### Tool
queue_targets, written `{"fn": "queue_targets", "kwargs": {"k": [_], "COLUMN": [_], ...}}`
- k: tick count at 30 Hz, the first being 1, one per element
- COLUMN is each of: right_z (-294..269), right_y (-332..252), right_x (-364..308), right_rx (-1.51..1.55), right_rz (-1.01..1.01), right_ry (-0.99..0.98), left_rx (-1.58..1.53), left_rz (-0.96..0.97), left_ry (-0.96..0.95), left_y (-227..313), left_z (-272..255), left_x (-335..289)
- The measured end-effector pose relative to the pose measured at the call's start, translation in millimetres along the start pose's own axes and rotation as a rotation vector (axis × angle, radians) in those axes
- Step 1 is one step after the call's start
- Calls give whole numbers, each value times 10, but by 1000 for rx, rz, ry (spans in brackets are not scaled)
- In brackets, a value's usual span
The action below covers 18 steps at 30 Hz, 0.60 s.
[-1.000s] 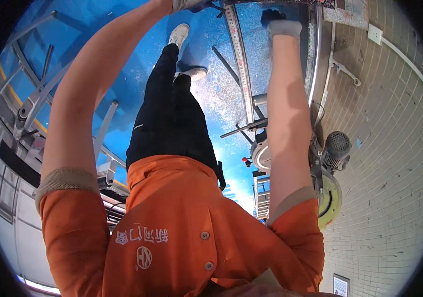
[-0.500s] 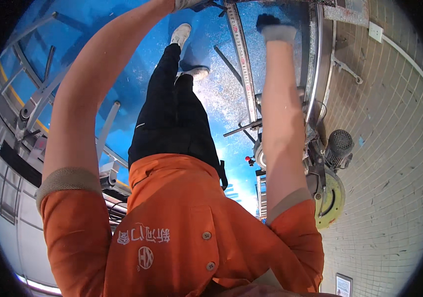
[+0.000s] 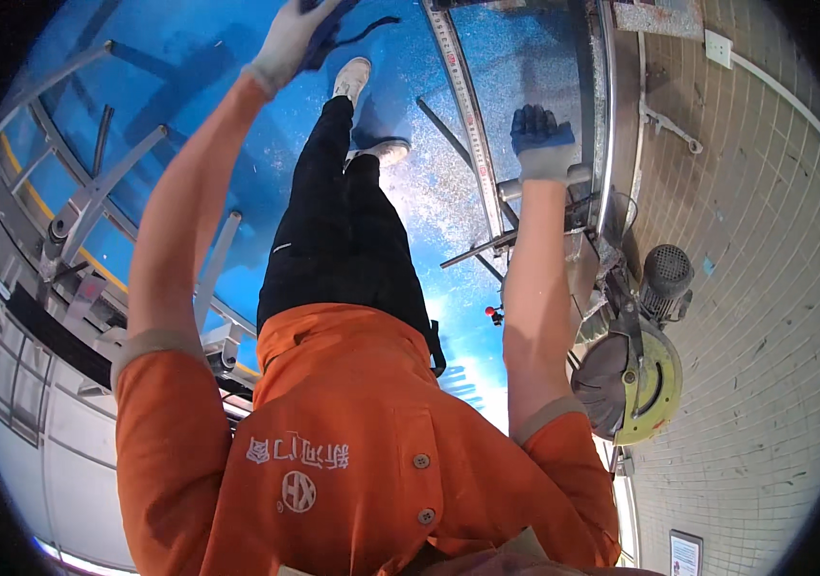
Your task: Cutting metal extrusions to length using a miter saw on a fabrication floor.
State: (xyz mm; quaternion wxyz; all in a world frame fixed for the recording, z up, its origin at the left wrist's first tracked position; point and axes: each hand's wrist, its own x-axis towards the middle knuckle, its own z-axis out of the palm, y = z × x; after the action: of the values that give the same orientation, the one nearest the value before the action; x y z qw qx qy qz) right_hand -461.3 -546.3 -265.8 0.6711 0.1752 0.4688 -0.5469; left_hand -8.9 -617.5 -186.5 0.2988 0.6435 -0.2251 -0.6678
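Observation:
My left hand (image 3: 297,40), in a pale glove with a dark blue palm and fingers, is held out at the upper left over the blue floor. A thin dark strip (image 3: 368,33) sticks out from its fingers, which are partly hidden. On the right, my right hand (image 3: 542,144), gloved the same way, is closed with its fingers curled. Whatever may be inside that fist is hidden. It is over the machine's table, beside a long measuring scale (image 3: 463,86) and near a grey metal cylinder (image 3: 578,175).
A cutting saw with a yellow-green guard (image 3: 657,394) and a ribbed motor (image 3: 667,272) stands at the right, by a tiled surface (image 3: 765,288). Metal frames with arms (image 3: 112,182) stand at the left. A dark bar (image 3: 446,130) crosses near the scale.
My left hand has moved left and back toward me, and the dark strip has moved with it. My right hand has drawn back along the machine toward my body.

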Motion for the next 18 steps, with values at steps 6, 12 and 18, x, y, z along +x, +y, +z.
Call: {"fn": "queue_targets", "kwargs": {"k": [6,12,18], "right_z": [896,569,1028], "right_y": [522,328,738], "right_x": [-211,169,-1054], "right_rx": [-49,-136,-439], "right_rz": [-72,-160,-385], "right_ry": [296,39,154], "left_rx": [-121,-279,-279], "left_rz": [-215,-402,-310], "left_ry": [386,498,300], "left_y": [-1164,-1300,-1034], "left_z": [-772,-720,-780], "left_x": [-860,-1278,-1286]}}
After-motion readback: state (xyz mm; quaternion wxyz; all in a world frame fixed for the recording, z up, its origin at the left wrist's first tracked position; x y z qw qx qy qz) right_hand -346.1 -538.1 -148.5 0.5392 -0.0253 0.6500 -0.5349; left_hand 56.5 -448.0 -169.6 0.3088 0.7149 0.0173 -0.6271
